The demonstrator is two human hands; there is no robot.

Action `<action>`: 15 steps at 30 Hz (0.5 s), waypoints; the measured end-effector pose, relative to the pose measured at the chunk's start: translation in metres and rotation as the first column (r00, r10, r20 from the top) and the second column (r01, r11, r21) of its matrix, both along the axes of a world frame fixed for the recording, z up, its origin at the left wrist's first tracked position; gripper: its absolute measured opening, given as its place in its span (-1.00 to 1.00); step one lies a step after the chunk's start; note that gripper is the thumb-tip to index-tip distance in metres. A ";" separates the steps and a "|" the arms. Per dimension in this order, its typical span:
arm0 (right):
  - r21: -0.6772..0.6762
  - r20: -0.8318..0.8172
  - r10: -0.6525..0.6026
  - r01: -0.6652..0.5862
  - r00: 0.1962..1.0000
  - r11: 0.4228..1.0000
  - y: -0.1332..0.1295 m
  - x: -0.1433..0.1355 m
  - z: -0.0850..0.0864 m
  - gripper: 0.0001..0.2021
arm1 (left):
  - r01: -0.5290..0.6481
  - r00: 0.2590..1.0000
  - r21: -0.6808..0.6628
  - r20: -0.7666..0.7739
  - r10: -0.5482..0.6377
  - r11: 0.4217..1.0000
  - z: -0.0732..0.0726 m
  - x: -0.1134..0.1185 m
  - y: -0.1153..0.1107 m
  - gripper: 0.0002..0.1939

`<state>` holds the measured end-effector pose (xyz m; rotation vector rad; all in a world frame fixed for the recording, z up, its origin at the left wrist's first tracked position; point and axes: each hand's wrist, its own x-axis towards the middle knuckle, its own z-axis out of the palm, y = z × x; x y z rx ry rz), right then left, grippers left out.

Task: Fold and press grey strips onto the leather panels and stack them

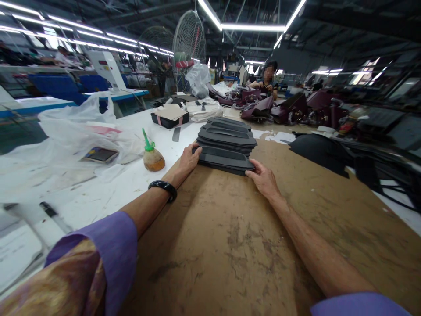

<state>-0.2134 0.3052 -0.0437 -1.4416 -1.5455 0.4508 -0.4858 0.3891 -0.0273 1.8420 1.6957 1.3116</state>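
A short stack of black leather-like panels (226,160) lies on the brown board (230,228), directly in front of a taller pile of similar black panels (226,134). My left hand (190,158) grips the left end of the short stack, thumb on top. At its right end, the fingers and thumb of my right hand (262,174) close on the edge. The undersides of the panels and some fingertips are hidden. A black bangle (163,190) circles my left wrist.
Left of the board stand a glue bottle (154,158) with a green nozzle and a plastic bag (79,131) with a phone-like dark object (100,154). Black sheets (319,151) lie at right. Burgundy handbags (259,107) fill the far end, where another person (268,81) sits.
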 end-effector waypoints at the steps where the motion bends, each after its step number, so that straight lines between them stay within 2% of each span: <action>1: -0.003 -0.006 0.002 -0.003 1.000 1.000 -0.002 0.001 0.000 -0.42 | -0.011 1.000 -0.001 -0.004 0.011 1.000 0.002 -0.001 -0.002 -0.67; 4: -0.005 -0.014 -0.020 0.020 1.000 1.000 -0.011 0.006 0.007 -0.42 | -0.048 0.999 -0.004 -0.025 0.047 0.999 0.010 -0.004 -0.013 -0.65; 6: 0.001 -0.005 -0.049 0.049 0.999 0.999 -0.021 0.011 0.016 -0.49 | -0.053 0.997 -0.004 -0.049 0.053 0.999 0.019 -0.005 -0.022 -0.64; 9: 0.009 0.008 -0.068 0.068 0.998 0.998 -0.040 0.019 0.035 -0.61 | -0.004 0.995 -0.020 -0.101 0.001 1.000 0.032 -0.003 -0.044 -0.64; 12: -0.004 0.005 -0.050 0.050 0.999 0.999 -0.065 0.029 0.054 -0.62 | 0.123 0.975 -0.081 -0.174 -0.135 0.989 0.039 0.000 -0.082 -0.62; 15: -0.028 0.024 -0.041 0.042 0.999 0.999 -0.101 0.043 0.065 -0.60 | 0.286 0.913 -0.204 -0.238 -0.330 0.936 0.039 -0.001 -0.141 -0.53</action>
